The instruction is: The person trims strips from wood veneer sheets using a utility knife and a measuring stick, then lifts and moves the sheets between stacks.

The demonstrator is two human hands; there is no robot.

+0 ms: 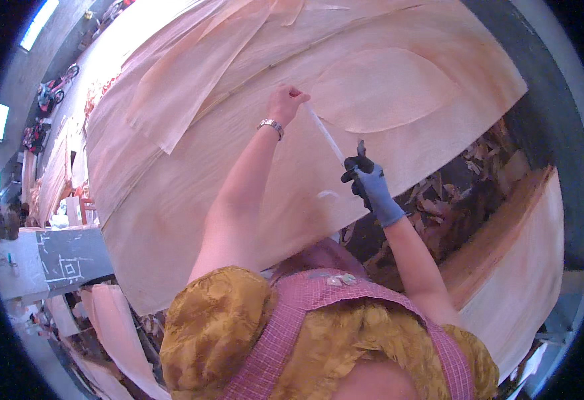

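Observation:
A narrow strip of white tape (325, 133) stretches taut between my hands, just over a large pale wood veneer sheet (238, 133). My left hand (286, 103), bare with a metal watch (272, 127) on the wrist, pinches the tape's far end. Its near end runs into my right hand (370, 181), which wears a blue-grey glove with black fingers. Those fingers are closed around the tape end. Something dark and narrow sticks up from them; whether it is a tool or a gloved finger is unclear. An oval veneer patch (385, 90) lies beyond the tape.
Overlapping thin veneer pieces (192, 80) cover the sheet's far left. Broken veneer scraps (445, 180) litter the dark floor at right, beside another curved veneer stack (518, 267). A grey beam (72, 260) with white markings stands at left. Motorbikes (52, 93) are parked in the far left background.

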